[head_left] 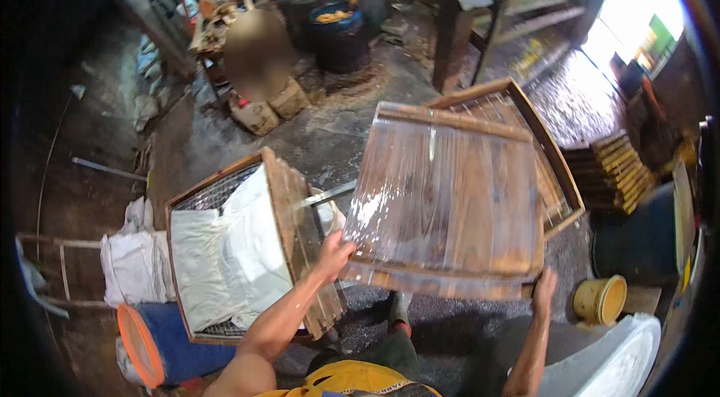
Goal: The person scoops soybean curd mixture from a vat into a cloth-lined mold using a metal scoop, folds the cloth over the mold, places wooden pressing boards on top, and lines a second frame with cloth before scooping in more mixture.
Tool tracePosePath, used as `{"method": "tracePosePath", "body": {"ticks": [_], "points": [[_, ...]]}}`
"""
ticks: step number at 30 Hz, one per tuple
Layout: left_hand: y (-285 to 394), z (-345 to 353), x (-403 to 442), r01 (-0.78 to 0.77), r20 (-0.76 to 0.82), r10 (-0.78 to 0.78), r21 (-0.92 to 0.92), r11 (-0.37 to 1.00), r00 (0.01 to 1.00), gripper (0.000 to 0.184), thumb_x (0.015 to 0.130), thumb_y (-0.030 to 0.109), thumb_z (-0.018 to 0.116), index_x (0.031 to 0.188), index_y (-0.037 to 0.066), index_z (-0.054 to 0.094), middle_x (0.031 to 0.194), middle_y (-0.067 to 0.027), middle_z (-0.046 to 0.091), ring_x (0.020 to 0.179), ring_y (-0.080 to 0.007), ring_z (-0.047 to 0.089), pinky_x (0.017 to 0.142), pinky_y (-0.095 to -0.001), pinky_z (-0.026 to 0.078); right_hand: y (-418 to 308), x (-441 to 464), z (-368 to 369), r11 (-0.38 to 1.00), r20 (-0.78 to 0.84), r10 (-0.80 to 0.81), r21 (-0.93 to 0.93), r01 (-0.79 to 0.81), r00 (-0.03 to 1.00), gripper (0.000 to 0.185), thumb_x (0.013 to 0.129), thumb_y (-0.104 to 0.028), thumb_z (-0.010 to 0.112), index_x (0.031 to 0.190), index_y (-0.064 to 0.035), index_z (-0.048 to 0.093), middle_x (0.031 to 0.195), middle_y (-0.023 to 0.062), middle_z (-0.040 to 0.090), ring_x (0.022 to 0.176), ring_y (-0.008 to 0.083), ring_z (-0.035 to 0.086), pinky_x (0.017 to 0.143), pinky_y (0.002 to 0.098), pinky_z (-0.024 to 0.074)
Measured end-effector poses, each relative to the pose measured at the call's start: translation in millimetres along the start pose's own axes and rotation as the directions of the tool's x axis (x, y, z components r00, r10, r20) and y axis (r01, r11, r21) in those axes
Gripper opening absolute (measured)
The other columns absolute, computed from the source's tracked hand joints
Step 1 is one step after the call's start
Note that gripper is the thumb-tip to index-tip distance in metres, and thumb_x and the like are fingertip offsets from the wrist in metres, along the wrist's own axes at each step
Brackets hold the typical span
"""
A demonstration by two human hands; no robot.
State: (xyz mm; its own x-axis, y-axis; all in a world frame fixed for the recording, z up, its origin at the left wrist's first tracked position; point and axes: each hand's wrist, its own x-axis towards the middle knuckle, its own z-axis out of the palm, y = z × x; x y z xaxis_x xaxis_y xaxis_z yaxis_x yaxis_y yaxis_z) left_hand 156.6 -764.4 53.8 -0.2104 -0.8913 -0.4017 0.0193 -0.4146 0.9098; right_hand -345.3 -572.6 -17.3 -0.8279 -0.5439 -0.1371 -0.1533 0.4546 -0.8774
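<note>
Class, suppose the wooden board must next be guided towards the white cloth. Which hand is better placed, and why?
Probably the left hand: it holds the wooden board on the side nearer the white cloth. The right hand holds the opposite side, nearer the yellow bucket.

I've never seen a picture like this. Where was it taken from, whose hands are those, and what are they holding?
There is no machine here. A person wears a camera on their head, looking forward and down, so their own yellow top shows at the bottom. The left hand and right hand are bare and hold a shiny brown board of wooden planks by its near corners. The board partly hides a shallow brown wooden tray; whether they touch is unclear. To the left, crumpled white cloth lies in a brown wooden frame. To the right is a round yellow bucket.
</note>
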Motion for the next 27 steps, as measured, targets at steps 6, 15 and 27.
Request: {"method": "tracePosePath", "body": {"ticks": [6,15,27], "points": [[1,-127,-163,-0.035,-0.193,0.040,0.025,0.999,0.980,0.022,0.084,0.002,0.052,0.104,-0.003,0.059,0.091,-0.0005,0.061,0.076,-0.0059,0.051,0.068,-0.0236,0.043,-12,-137,40,1.000,0.298,0.016,0.004,-0.018,0.955,0.034,0.097,-0.027,0.041,0.074,-0.0027,0.046,0.083,0.0039,0.045,0.076,0.0113,0.043,0.064,0.0314,0.0381],[-21,-367,-361,-0.198,-0.419,0.168,-0.028,0.980,0.892,0.028,0.084,0.003,0.051,0.110,-0.004,0.057,0.089,-0.0026,0.062,0.076,-0.0082,0.056,0.069,-0.0257,0.045,-147,-380,176,0.965,0.574,-0.233,0.234,0.115,0.785,0.042,0.100,-0.030,0.043,0.086,0.0061,0.060,0.076,0.0020,0.059,0.069,0.0093,0.050,0.062,0.0287,0.0433],[-66,-530,-377,-0.114,-0.351,0.005,-0.291,0.950,0.936,0.024,0.087,0.010,0.056,0.107,-0.002,0.059,0.101,-0.0085,0.065,0.089,-0.0148,0.061,0.079,-0.0322,0.049,-200,-473,269,0.941,0.579,-0.337,0.195,0.276,0.742,0.043,0.097,-0.033,0.051,0.083,0.0055,0.064,0.069,-0.0002,0.056,0.063,0.0076,0.046,0.055,0.0268,0.0396]]}}
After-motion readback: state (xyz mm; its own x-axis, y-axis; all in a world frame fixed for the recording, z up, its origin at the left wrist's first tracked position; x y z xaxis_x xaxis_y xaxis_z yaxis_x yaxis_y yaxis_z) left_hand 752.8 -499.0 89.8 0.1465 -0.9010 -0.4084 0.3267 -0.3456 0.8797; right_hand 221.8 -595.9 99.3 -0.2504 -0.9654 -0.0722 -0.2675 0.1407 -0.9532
